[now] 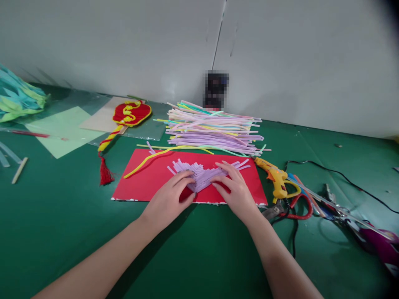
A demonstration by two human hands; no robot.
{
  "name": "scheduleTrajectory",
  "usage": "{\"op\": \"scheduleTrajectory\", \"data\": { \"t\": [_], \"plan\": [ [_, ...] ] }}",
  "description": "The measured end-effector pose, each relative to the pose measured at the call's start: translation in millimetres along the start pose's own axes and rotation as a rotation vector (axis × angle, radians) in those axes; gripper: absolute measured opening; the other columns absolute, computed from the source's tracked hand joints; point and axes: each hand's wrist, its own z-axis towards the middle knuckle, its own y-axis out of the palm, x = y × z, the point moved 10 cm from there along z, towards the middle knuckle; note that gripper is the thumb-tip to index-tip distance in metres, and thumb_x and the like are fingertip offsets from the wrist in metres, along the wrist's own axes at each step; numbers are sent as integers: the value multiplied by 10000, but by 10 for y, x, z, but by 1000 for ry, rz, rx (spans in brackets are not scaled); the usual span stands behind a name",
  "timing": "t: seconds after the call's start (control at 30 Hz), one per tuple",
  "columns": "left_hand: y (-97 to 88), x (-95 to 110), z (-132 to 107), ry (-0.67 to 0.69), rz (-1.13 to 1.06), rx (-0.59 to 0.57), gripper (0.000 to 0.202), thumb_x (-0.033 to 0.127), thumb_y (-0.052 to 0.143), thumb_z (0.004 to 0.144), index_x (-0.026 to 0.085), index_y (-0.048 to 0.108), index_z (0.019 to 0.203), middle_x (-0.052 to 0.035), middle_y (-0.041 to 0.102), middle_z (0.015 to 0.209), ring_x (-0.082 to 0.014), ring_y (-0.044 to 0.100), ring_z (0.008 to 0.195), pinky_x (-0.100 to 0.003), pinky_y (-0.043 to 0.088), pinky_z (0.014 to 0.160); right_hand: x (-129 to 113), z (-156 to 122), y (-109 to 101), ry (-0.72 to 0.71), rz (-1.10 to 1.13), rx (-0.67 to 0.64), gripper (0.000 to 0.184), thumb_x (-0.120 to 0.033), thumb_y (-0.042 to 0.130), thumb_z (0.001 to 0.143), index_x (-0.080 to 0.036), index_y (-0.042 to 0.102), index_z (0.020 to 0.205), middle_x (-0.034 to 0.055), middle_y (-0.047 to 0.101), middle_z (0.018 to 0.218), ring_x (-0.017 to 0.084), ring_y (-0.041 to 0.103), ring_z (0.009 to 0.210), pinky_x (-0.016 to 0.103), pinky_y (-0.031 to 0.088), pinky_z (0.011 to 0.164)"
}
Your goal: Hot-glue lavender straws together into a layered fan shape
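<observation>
A red card (pixel 146 182) lies on the green table in front of me. On it sits a V-shaped piece made of purple pipe cleaners (pixel 199 172). My left hand (pixel 170 197) rests on the piece's left side, fingers stretched flat and pressing down. My right hand (pixel 235 187) presses the right side in the same way, fingers extended. A yellow pipe cleaner (pixel 162 155) curves across the top of the card. Neither hand grips anything.
A pile of pastel pipe cleaners (pixel 215 128) lies behind the card. A yellow glue gun (pixel 276 176), red-handled scissors (pixel 296 207) and a black cable (pixel 343 178) are at right. A red and yellow fan ornament (pixel 129 114) with a tassel and paper sheets (pixel 62 128) are at left.
</observation>
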Motion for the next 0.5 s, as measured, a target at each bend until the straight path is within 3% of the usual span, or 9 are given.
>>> {"op": "scheduleTrajectory", "data": {
  "t": [0.2, 0.5],
  "plan": [
    [8, -1, 6, -8, 2, -11, 209, 236, 539, 859, 212, 558, 1066, -60, 537, 1254, -215, 517, 1172, -402, 464, 982, -8, -3, 4, 2, -10, -3, 172, -229, 507, 879, -247, 652, 972, 73, 522, 1293, 255, 393, 1286, 497, 374, 1034],
    [11, -11, -1, -13, 0, -6, 216, 242, 541, 858, 214, 552, 1071, -58, 534, 1258, -210, 511, 1178, -388, 459, 992, -20, -2, -16, -6, 2, 7, 137, -222, 515, 876, -236, 645, 915, 70, 519, 1300, 249, 381, 1295, 489, 371, 1040]
  ]
}}
